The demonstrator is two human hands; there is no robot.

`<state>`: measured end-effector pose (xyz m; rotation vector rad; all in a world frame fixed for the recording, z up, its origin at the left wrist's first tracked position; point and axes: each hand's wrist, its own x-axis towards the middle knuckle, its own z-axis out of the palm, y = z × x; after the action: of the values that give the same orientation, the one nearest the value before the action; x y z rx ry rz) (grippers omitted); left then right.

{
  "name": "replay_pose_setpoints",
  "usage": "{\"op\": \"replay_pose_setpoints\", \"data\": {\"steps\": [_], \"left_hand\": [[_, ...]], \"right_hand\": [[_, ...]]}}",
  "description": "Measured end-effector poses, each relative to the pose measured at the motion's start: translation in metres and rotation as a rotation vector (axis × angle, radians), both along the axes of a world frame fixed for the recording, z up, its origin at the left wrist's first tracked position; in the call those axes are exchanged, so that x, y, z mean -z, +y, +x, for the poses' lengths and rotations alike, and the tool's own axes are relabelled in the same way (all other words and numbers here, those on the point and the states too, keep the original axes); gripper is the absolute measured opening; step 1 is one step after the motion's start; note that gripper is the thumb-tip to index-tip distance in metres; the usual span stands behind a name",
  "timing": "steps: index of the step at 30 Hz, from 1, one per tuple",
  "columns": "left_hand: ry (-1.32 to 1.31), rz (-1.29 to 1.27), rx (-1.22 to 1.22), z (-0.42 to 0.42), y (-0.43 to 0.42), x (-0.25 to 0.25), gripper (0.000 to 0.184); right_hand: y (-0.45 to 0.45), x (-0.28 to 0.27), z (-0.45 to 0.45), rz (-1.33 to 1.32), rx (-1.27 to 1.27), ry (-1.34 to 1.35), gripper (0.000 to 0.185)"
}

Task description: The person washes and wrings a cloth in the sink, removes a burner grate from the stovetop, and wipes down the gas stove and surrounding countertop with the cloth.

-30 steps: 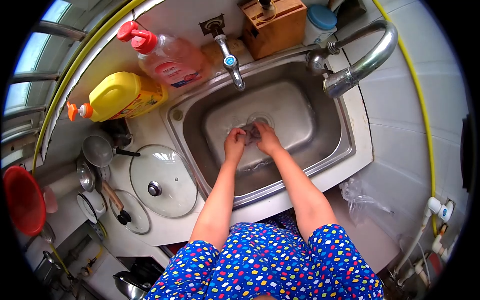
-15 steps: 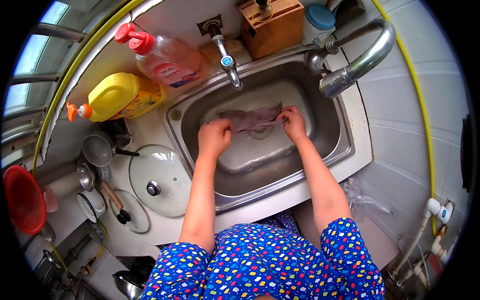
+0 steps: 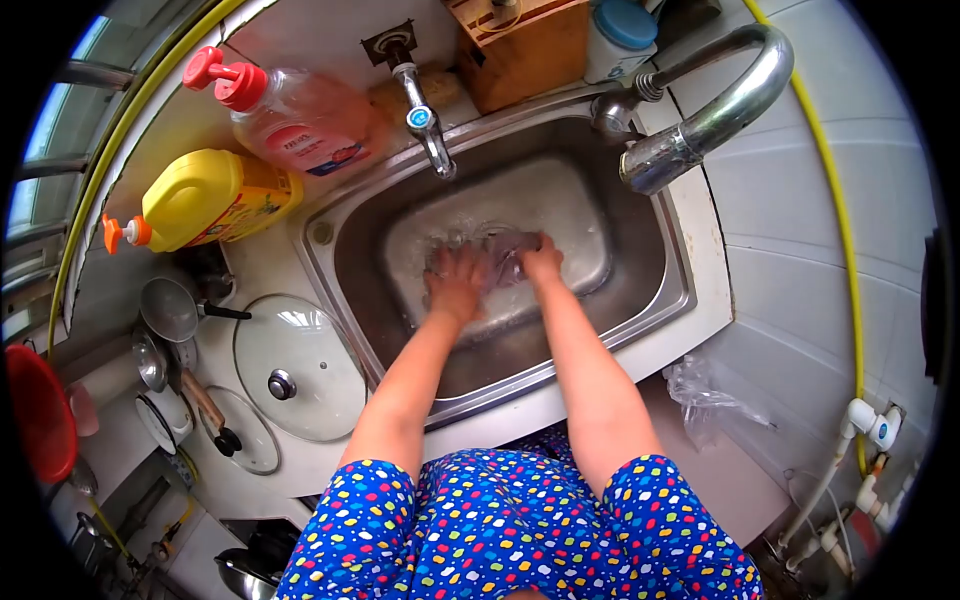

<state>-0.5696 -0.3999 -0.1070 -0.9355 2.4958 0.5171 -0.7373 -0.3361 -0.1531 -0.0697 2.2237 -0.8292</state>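
Observation:
A greyish-purple cloth point(image 3: 508, 254) lies bunched in the water of the metal sink point(image 3: 655, 240). My right hand point(image 3: 542, 264) closes on the cloth's right end. Just left of the cloth, my left hand point(image 3: 458, 280) is low in the basin with its fingers spread, slightly smeared by motion. Whether its fingertips touch the cloth I cannot tell. Ripples and splashes show around both hands. Over the far side of the basin hangs a small tap point(image 3: 432, 135), and a thick curved faucet point(image 3: 690, 140) arches over the right corner.
Behind the sink's left side stand a pink soap bottle point(image 3: 310, 125) and a yellow detergent bottle point(image 3: 215, 200). Left of the sink lie a large glass lid point(image 3: 310, 370) and a smaller lid point(image 3: 255, 440). A wooden knife block point(image 3: 530, 55) stands at the back.
The cloth, stretched between both hands before, is now bunched in the water. My left hand has let go, opened and moved right and down; the right hand has shifted left. The view has shifted slightly.

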Motion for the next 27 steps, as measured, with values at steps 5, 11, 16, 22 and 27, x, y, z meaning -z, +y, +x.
{"op": "replay_pose_setpoints", "data": {"steps": [5, 11, 16, 22, 27], "left_hand": [[0.018, -0.062, 0.322, 0.026, -0.02, 0.038, 0.062], [0.437, 0.306, -0.827, -0.022, 0.028, 0.026, 0.06], [0.921, 0.773, -0.935, -0.028, 0.043, -0.014, 0.038], [0.618, 0.233, -0.799, -0.035, 0.037, -0.04, 0.038], [0.284, 0.151, -0.852, -0.01, -0.024, 0.014, 0.035]], "right_hand": [[-0.003, -0.013, 0.042, 0.196, -0.024, 0.034, 0.069], [-0.007, -0.009, 0.064, -0.407, 0.545, -0.666, 0.04], [0.003, -0.001, 0.05, -0.564, 0.773, -0.992, 0.043], [0.015, 0.036, 0.064, -0.671, 0.573, -0.891, 0.034], [-0.012, -0.031, 0.079, -0.501, 0.669, -0.755, 0.039]]}}
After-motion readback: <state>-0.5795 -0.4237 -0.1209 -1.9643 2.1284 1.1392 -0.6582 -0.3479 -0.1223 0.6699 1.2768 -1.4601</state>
